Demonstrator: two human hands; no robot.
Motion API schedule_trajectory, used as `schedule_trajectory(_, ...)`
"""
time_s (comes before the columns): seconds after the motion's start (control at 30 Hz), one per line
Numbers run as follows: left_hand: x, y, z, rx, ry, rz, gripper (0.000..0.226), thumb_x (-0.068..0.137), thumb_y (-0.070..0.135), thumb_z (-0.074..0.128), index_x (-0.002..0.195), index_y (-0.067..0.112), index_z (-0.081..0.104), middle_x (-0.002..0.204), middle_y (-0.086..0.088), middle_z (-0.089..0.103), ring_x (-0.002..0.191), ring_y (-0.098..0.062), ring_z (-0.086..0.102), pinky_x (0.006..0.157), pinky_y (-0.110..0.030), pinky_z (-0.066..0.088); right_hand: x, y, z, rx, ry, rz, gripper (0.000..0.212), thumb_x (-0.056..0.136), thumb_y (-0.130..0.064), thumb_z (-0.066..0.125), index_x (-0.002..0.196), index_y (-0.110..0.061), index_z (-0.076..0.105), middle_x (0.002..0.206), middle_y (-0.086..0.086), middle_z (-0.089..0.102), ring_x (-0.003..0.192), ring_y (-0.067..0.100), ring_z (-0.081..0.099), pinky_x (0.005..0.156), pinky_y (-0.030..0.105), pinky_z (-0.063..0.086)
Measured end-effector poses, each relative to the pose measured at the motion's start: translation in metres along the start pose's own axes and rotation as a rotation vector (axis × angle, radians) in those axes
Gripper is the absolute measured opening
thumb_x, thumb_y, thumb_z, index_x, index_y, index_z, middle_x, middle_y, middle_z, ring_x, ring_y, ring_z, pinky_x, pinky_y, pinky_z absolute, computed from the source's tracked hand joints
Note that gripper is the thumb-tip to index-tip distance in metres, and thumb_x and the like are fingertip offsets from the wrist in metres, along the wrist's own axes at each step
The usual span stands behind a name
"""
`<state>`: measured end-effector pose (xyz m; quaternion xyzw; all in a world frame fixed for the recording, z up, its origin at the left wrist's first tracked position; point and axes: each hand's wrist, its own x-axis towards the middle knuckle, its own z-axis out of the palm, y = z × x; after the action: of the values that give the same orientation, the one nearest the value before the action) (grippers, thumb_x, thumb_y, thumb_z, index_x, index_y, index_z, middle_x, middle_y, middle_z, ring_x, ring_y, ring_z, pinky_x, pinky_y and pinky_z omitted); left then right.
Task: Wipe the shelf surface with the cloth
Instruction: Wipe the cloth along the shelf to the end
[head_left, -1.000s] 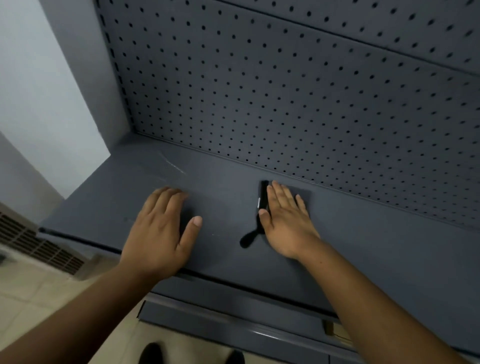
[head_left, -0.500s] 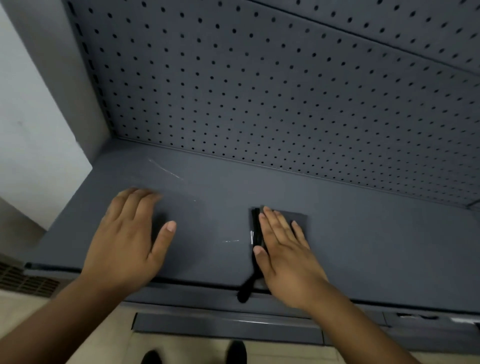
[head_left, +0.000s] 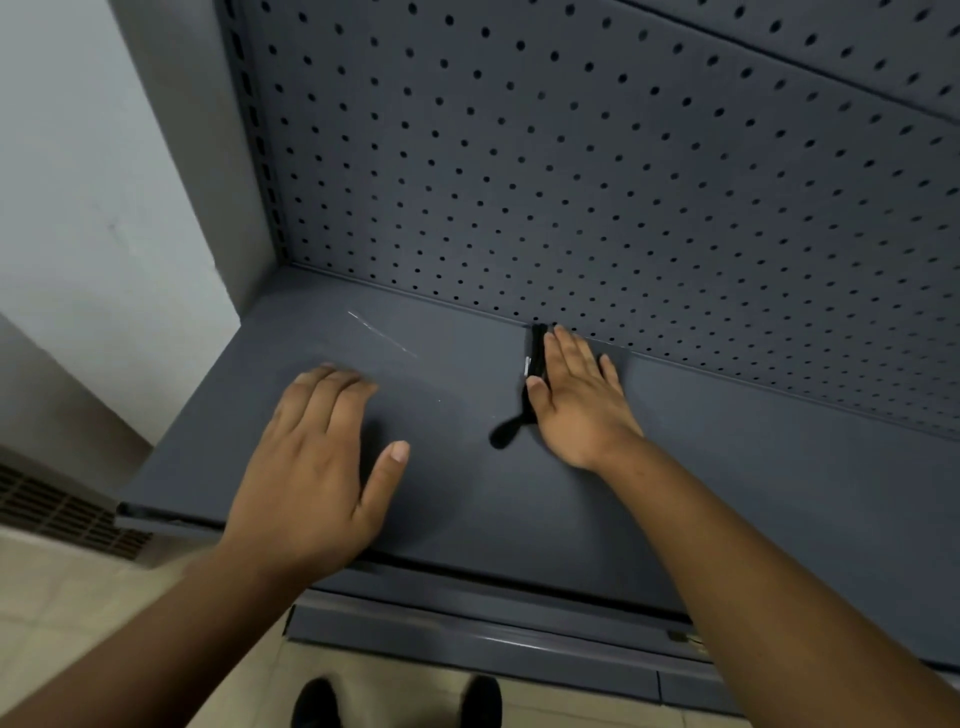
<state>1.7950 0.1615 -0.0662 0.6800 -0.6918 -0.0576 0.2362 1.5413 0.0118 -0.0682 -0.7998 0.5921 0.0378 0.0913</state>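
The dark grey metal shelf (head_left: 779, 493) runs across the view. My right hand (head_left: 576, 405) lies flat, fingers together, pressing a grey cloth (head_left: 617, 358) onto the shelf right at the back edge. The cloth's black folded edge (head_left: 535, 358) shows to the left of my fingers, and a black loop (head_left: 506, 434) trails from it toward me. Most of the cloth is hidden under my palm. My left hand (head_left: 317, 467) rests flat and empty on the shelf near its front left, fingers spread a little.
A grey pegboard back panel (head_left: 571, 182) rises behind the shelf. A pale wall (head_left: 78, 208) stands at the left end. Below the shelf's front edge is a lower shelf (head_left: 467, 639), then tiled floor with my shoes (head_left: 311, 701). A floor vent (head_left: 52, 509) sits low left.
My right hand has slid the cloth from near the shelf's front edge away from me to the back panel. My left hand has stayed flat on the shelf.
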Motion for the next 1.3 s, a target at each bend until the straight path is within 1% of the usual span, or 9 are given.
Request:
schedule_trajectory(0.2,-0.003,0.002,-0.005,-0.008,0.008,0.01,0.064,0.102,0.052,0.033,0.135,0.001,0.054,0.14,-0.02,0.057,0.14,-0.039,0.045,0.123,-0.05,0.032,-0.007,-0.006,-0.007,0.003,-0.022,0.013,0.065,0.103,-0.047,0.011,0.158,-0.018,-0.006,0.167,-0.003,-0.012,0.151,0.01,-0.014,0.122,0.039,-0.01)
schedule_trajectory(0.3,-0.004,0.0,-0.008,-0.043,0.019,0.028,0.063,0.102,0.051,0.035,0.133,0.001,0.057,0.138,-0.019,0.059,0.139,-0.039,0.048,0.122,-0.052,0.033,-0.037,-0.015,-0.004,0.025,-0.032,-0.016,0.064,0.104,-0.047,0.011,0.158,-0.018,-0.008,0.166,-0.003,-0.015,0.15,0.01,-0.017,0.121,0.038,-0.012)
schedule_trajectory(0.47,-0.007,-0.017,-0.019,-0.038,0.046,0.036,0.062,0.101,0.05,0.036,0.133,0.001,0.057,0.138,-0.019,0.059,0.139,-0.04,0.046,0.12,-0.055,0.034,-0.107,-0.034,0.011,0.048,-0.047,-0.097,0.067,0.1,-0.052,0.004,0.156,-0.022,-0.015,0.162,-0.008,-0.026,0.145,0.004,-0.029,0.119,0.035,-0.016)
schedule_trajectory(0.63,-0.004,-0.044,-0.029,0.013,0.06,-0.005,0.068,0.1,0.052,0.034,0.13,-0.004,0.058,0.135,-0.025,0.059,0.134,-0.046,0.047,0.115,-0.058,0.038,-0.133,-0.051,0.016,0.051,-0.05,-0.099,0.069,0.094,-0.056,-0.003,0.153,-0.024,-0.021,0.159,-0.012,-0.032,0.141,0.0,-0.035,0.121,0.037,-0.015)
schedule_trajectory(0.83,-0.004,-0.052,-0.02,0.0,0.032,-0.005,0.068,0.101,0.055,0.032,0.134,0.0,0.054,0.139,-0.023,0.057,0.139,-0.043,0.045,0.118,-0.057,0.036,-0.092,-0.051,0.015,0.048,-0.019,-0.062,0.067,0.097,-0.054,0.002,0.155,-0.024,-0.016,0.162,-0.011,-0.024,0.143,0.0,-0.03,0.118,0.033,-0.018)
schedule_trajectory(0.97,-0.004,-0.054,-0.021,-0.034,0.049,-0.019,0.067,0.102,0.056,0.031,0.136,0.002,0.053,0.14,-0.021,0.056,0.14,-0.041,0.044,0.118,-0.055,0.036,-0.035,-0.052,0.01,0.036,-0.003,-0.014,0.067,0.101,-0.049,0.009,0.158,-0.019,-0.008,0.166,-0.005,-0.015,0.149,0.007,-0.019,0.12,0.037,-0.014)
schedule_trajectory(1.07,-0.004,-0.053,-0.021,-0.037,0.042,-0.013,0.066,0.102,0.055,0.032,0.137,0.003,0.053,0.141,-0.02,0.056,0.14,-0.039,0.045,0.12,-0.053,0.034,-0.005,-0.053,0.007,0.022,-0.005,0.001,0.066,0.102,-0.048,0.011,0.158,-0.017,-0.006,0.167,-0.004,-0.012,0.15,0.009,-0.015,0.121,0.038,-0.012)
schedule_trajectory(1.17,-0.004,-0.054,-0.022,-0.034,0.038,-0.016,0.065,0.102,0.054,0.032,0.137,0.004,0.053,0.141,-0.019,0.056,0.14,-0.038,0.045,0.121,-0.051,0.032,0.011,-0.054,0.005,0.013,-0.003,0.004,0.066,0.102,-0.048,0.011,0.158,-0.018,-0.006,0.167,-0.004,-0.011,0.151,0.009,-0.015,0.121,0.039,-0.011)
schedule_trajectory(1.3,-0.005,-0.054,-0.023,-0.045,0.035,-0.015,0.065,0.102,0.054,0.033,0.136,0.002,0.054,0.14,-0.02,0.057,0.139,-0.039,0.047,0.121,-0.054,0.035,0.015,-0.056,0.001,0.0,-0.006,0.012,0.065,0.103,-0.047,0.012,0.159,-0.018,-0.005,0.167,-0.004,-0.011,0.151,0.01,-0.013,0.121,0.039,-0.01)
